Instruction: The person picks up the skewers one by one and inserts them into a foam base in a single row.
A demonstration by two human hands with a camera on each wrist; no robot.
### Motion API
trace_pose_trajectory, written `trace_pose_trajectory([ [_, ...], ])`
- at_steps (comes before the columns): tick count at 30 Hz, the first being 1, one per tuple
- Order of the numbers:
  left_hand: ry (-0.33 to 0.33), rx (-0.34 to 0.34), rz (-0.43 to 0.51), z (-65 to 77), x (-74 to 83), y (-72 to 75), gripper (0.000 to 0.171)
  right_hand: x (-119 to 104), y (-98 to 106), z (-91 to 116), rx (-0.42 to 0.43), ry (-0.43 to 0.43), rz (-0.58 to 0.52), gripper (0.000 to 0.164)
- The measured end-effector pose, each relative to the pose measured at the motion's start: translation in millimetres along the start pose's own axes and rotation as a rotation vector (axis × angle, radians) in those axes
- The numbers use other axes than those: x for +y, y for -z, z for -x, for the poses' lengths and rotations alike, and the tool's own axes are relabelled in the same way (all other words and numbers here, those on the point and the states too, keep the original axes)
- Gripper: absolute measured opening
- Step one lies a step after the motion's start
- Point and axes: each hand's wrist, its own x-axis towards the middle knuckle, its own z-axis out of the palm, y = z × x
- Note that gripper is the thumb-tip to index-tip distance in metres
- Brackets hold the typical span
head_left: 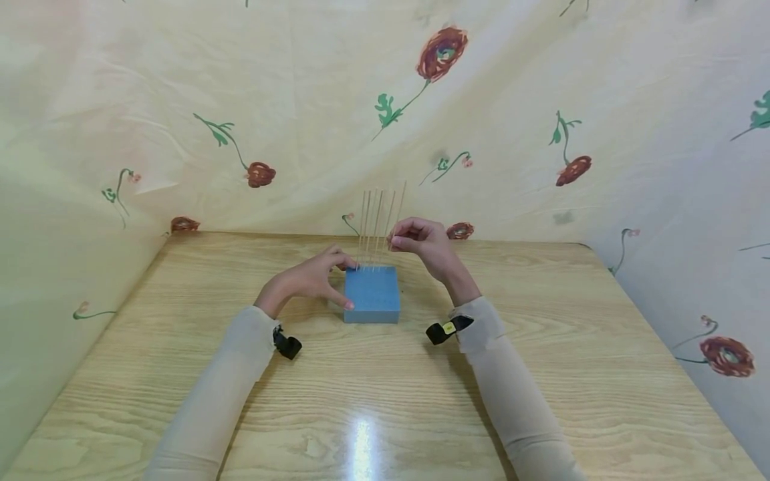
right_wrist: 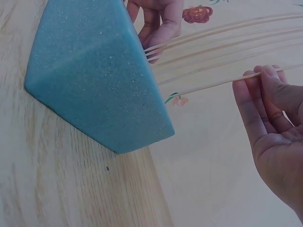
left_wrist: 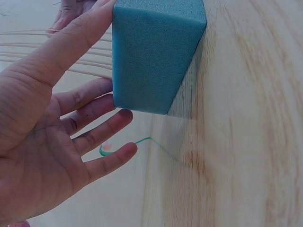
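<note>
A blue foam block (head_left: 371, 288) sits on the table with several thin wooden skewers (head_left: 377, 210) standing in a row along its far edge. My left hand (head_left: 313, 275) holds the block at its left side, the thumb near the front corner and the index finger at the back corner. In the left wrist view, the other fingers of the left hand (left_wrist: 75, 127) spread loosely beside the block (left_wrist: 151, 56). Between thumb and fingertips, my right hand (right_wrist: 270, 104) pinches another skewer (right_wrist: 208, 86), slightly tilted. Whether its lower end touches the block (right_wrist: 104, 90) is unclear.
The wood-grain table (head_left: 373, 387) meets a flower-printed cloth (head_left: 313, 133) just beyond the skewers. More of this cloth hangs at both sides. Both wrists wear black straps (head_left: 442, 332). A small dark speck (right_wrist: 108, 168) lies on the table near the block.
</note>
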Motion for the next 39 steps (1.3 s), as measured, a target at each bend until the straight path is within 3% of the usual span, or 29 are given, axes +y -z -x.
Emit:
trace_pose_trajectory([
  [39,-0.004,0.006,0.006,-0.9,-0.7,-0.6,0.077,5.0,-0.9,-0.5,-0.057,-0.016,0.021,0.007],
])
